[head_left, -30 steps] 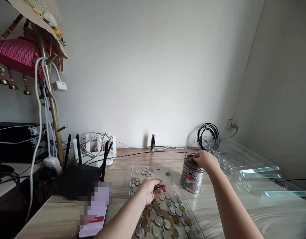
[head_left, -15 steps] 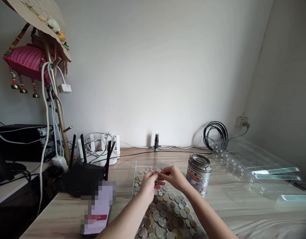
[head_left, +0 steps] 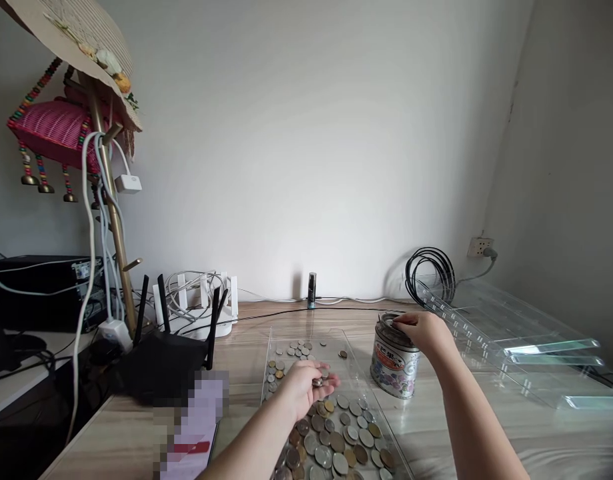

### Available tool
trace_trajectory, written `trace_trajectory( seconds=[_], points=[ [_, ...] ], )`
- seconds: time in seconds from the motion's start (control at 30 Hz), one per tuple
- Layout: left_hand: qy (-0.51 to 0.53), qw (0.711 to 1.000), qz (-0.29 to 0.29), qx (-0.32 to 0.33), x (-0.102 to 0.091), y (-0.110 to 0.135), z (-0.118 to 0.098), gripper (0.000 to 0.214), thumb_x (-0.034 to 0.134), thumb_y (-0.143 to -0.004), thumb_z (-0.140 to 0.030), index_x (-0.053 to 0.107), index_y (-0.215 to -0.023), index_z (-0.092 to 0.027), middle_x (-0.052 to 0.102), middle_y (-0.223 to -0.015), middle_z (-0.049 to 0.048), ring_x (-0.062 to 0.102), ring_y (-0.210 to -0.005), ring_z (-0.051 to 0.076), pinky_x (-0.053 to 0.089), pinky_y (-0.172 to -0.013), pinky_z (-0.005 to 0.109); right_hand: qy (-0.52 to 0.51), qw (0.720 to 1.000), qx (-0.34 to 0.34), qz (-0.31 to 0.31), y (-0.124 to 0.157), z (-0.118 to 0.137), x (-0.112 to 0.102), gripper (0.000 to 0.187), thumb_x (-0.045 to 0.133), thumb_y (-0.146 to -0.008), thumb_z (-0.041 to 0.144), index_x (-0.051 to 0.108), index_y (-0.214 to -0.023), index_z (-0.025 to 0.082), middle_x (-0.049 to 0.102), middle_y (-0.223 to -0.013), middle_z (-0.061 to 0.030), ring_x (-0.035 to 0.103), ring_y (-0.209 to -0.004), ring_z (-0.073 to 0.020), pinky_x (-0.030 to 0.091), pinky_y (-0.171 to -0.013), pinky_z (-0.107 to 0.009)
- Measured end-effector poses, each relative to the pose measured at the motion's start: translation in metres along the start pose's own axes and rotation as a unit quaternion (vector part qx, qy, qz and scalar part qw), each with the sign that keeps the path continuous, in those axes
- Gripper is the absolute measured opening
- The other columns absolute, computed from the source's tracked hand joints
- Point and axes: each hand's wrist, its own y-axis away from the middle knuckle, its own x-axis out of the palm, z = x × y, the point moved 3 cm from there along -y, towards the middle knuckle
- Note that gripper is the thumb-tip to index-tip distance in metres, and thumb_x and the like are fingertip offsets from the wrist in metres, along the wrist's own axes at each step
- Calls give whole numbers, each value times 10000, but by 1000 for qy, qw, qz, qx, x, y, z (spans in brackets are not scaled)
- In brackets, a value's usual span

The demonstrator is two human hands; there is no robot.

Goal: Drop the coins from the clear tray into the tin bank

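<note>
My left hand, cupped with the palm turned up, holds a few coins over a clear plastic tray. Many silver, brown and yellowish coins lie spread on the tray, partly covered by my left arm. To the right of it stands a round metal tin with a flower pattern and a printed label. My right hand is at the top of the tin, thumb and fingers pinched on what looks like a coin, largely hidden by the fingers.
A phone lies at the left, below a black router and a white router. A small dark bottle stands near the wall. Clear plastic panels and a coiled black cable are at the right.
My right hand has moved from my left hand rightward to the top of the tin. My left hand has opened out somewhat, showing the coins in its palm. The view has shifted slightly.
</note>
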Motion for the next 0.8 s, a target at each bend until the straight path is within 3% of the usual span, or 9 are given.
trace_trajectory(
  seconds=[0.1,0.17,0.23,0.33,0.43,0.53,0.7,0.73,0.8],
  points=[
    [-27,999,12,17,0,-2,0,195,326,-733,2,466,-856,-57,597,-672,114,592,-553,117,451,-510,190,-18,988,-65,-140,16,26,-3,266,448,-660,321,660,-756,192,642,-785,-65,532,-773,-207,387,-658,-292],
    [-39,999,9,33,-2,-4,0,182,332,-739,-10,468,-841,-74,584,-620,77,543,-469,78,403,-440,161,-82,980,-118,-140,31,50,4,302,399,-707,324,642,-808,175,634,-805,-72,531,-726,-178,389,-651,-272],
    [-49,998,-2,49,-3,-6,0,177,342,-741,-24,466,-847,-95,566,-579,44,485,-414,52,333,-380,138,-145,974,-172,8,47,75,26,293,406,-715,344,636,-760,168,633,-721,-58,522,-609,-146,384,-559,-239],
    [-58,995,-7,76,-2,-7,-1,229,353,-729,-22,455,-904,-128,545,-550,8,440,-391,40,269,-356,130,-181,927,-209,252,70,102,66,297,435,-706,360,602,-588,145,596,-552,-33,478,-482,-111,337,-458,-209],
    [-62,994,8,90,0,-5,-2,239,360,-712,-17,460,-897,-130,540,-547,4,424,-384,37,250,-353,131,-204,907,-186,319,79,111,86,271,450,-693,316,566,-530,132,557,-475,-16,453,-449,-93,315,-437,-193],
    [-40,997,12,59,-1,-4,-1,170,367,-722,-53,467,-847,-107,557,-565,36,441,-395,46,294,-368,137,-207,927,-174,259,71,106,75,227,485,-666,319,596,-579,141,587,-538,-22,484,-503,-108,327,-458,-197],
    [43,997,6,-63,-4,-3,3,186,353,-737,-146,451,-873,-64,578,-661,111,569,-550,125,468,-554,234,-111,989,-71,-61,36,60,11,326,472,-656,472,647,-664,198,626,-709,-56,531,-650,-169,355,-522,-242],
    [51,996,15,-77,-4,-3,4,204,346,-736,-158,448,-880,-55,577,-694,128,585,-592,144,477,-581,248,-82,990,-41,-110,29,47,2,335,474,-645,487,653,-663,205,626,-725,-63,531,-673,-183,353,-521,-250],
    [61,994,29,-85,-4,-3,5,224,348,-722,-155,443,-890,-41,569,-751,151,598,-646,166,486,-620,266,-42,989,14,-139,16,22,-7,333,495,-611,496,663,-651,211,624,-700,-70,531,-674,-201,349,-510,-263]
  ],
)
